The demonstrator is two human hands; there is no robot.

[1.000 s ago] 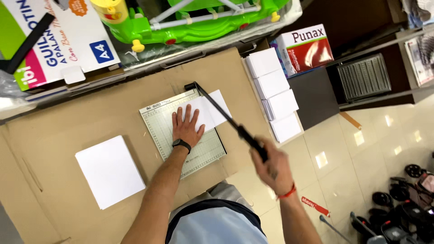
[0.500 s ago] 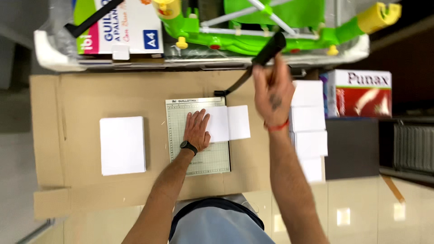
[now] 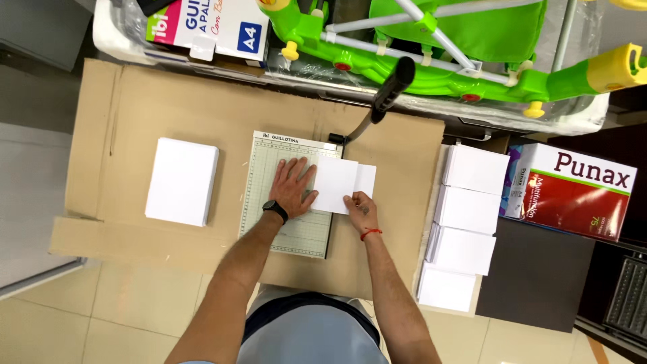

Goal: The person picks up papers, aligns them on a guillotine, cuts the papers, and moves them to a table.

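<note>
The left hand [image 3: 294, 187] is laid flat, fingers spread, on the paper trimmer [image 3: 290, 195], pressing down a white sheet [image 3: 340, 183] whose left edge is hidden beneath the palm. Just right of the trimmer, the right hand [image 3: 359, 206] is pinched on the sheet's lower edge; the fingertips cannot be made out. Beyond the trimmer's far corner the blade arm [image 3: 384, 98] is raised. Left of the trimmer a paper stack [image 3: 182, 180] is lying on the cardboard [image 3: 135, 114]; right of it, cut piles [image 3: 468, 226] are partly cropped by a dark surface
</note>
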